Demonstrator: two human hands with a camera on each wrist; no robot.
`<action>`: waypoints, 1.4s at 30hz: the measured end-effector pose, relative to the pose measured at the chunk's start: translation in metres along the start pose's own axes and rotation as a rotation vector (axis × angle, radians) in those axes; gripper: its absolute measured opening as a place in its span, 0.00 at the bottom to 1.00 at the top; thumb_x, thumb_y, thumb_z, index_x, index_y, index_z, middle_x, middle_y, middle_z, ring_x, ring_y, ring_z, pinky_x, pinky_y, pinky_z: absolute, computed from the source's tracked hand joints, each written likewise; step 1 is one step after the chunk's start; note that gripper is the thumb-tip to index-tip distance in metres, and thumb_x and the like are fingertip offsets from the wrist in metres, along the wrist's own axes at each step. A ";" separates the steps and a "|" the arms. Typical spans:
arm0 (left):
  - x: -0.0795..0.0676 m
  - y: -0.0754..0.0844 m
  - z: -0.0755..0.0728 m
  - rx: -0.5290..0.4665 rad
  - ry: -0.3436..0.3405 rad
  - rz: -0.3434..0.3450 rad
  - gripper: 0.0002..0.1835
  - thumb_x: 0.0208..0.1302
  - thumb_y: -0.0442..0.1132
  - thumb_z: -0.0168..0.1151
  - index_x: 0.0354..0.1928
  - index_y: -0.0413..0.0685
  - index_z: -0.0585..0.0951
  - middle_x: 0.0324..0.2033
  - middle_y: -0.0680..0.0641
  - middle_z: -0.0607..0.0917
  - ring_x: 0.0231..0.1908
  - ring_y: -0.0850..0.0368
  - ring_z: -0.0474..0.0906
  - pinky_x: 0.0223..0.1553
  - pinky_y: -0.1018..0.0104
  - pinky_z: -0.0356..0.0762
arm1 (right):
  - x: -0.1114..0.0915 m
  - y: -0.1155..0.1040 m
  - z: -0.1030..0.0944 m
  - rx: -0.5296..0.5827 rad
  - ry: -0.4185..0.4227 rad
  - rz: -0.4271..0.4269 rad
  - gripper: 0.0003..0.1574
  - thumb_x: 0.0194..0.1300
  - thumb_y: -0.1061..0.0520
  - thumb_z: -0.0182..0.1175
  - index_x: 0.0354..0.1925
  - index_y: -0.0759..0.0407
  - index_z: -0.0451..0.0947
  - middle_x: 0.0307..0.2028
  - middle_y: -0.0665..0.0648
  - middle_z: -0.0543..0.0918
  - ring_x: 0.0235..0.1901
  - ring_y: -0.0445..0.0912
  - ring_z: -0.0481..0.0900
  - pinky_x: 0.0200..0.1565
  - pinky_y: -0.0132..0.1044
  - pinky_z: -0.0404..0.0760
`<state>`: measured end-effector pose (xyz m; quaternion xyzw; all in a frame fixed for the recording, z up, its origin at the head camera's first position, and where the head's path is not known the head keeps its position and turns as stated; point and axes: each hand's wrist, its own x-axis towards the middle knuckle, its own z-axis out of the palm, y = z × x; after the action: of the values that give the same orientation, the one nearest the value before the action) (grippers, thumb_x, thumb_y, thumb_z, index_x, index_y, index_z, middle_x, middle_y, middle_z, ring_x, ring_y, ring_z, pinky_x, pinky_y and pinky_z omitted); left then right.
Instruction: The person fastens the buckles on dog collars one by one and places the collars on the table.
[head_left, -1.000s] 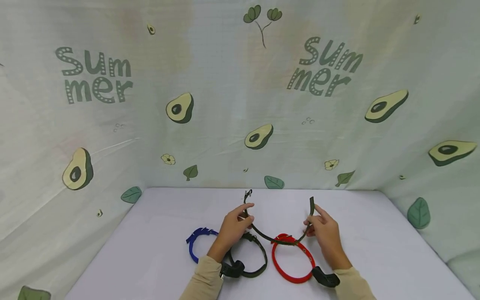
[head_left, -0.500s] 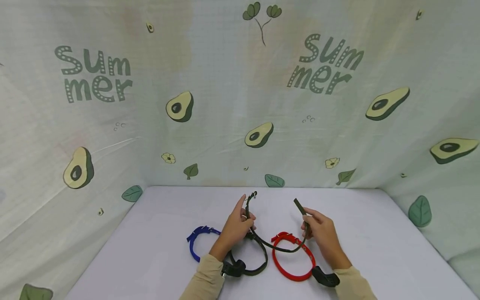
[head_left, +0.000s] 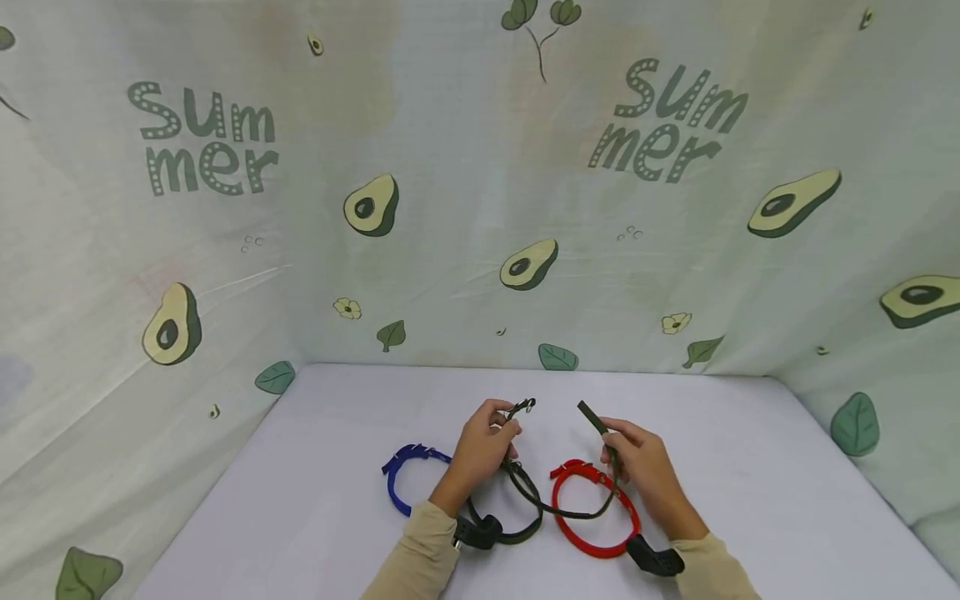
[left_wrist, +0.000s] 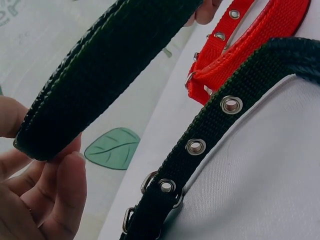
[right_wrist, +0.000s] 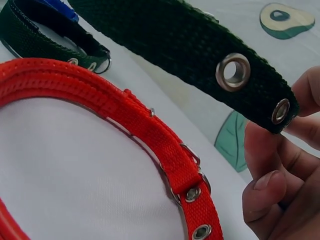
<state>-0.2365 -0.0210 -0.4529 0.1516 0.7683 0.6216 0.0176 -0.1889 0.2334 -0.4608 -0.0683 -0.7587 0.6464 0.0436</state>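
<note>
A dark green webbing collar [head_left: 588, 516] hangs in a curve between both hands, unfastened. My left hand [head_left: 480, 446] pinches it near the metal buckle end [head_left: 521, 407]. My right hand [head_left: 645, 467] pinches the other end, whose tip points up and left; in the right wrist view metal eyelets [right_wrist: 233, 72] line this end. Below, a second dark green collar [head_left: 517, 537] lies looped on the table, partly behind the left hand. A red collar [head_left: 588, 548] forms a loop beneath the hanging strap, its buckle side away from me.
A blue collar [head_left: 392, 487] lies looped to the left, partly covered by the left forearm. Black devices sit at the left wrist [head_left: 480, 532] and right wrist [head_left: 655, 557]. The white table [head_left: 315, 467] ends at a printed cloth backdrop [head_left: 450, 250].
The buckle end has tipped rightward and down in my left hand. The strap's free end has swung from upright to leaning left, and the hanging curve has dropped. The view shifted slightly.
</note>
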 end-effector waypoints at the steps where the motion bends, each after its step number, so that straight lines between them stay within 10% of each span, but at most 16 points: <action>1: 0.000 0.000 0.000 -0.005 0.007 0.003 0.15 0.72 0.39 0.60 0.56 0.43 0.75 0.38 0.39 0.84 0.22 0.54 0.81 0.28 0.64 0.79 | 0.000 0.000 0.001 0.006 -0.005 0.000 0.20 0.74 0.59 0.52 0.61 0.63 0.76 0.26 0.61 0.79 0.21 0.48 0.75 0.23 0.34 0.73; 22: -0.002 -0.003 0.005 0.009 0.033 0.054 0.14 0.70 0.43 0.64 0.55 0.51 0.85 0.18 0.51 0.78 0.17 0.58 0.75 0.22 0.68 0.76 | -0.008 0.000 0.002 0.034 -0.061 0.037 0.19 0.73 0.62 0.51 0.58 0.66 0.77 0.24 0.62 0.77 0.19 0.48 0.73 0.23 0.35 0.76; 42: -0.003 0.000 0.010 -0.045 0.101 0.000 0.10 0.69 0.42 0.65 0.48 0.48 0.79 0.31 0.45 0.88 0.14 0.60 0.70 0.18 0.69 0.72 | -0.009 -0.007 0.015 0.006 -0.090 -0.001 0.17 0.71 0.63 0.54 0.54 0.64 0.81 0.22 0.61 0.77 0.18 0.46 0.71 0.18 0.32 0.69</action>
<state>-0.2314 -0.0125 -0.4554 0.1194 0.7541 0.6456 -0.0179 -0.1829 0.2164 -0.4561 -0.0388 -0.7579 0.6511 0.0099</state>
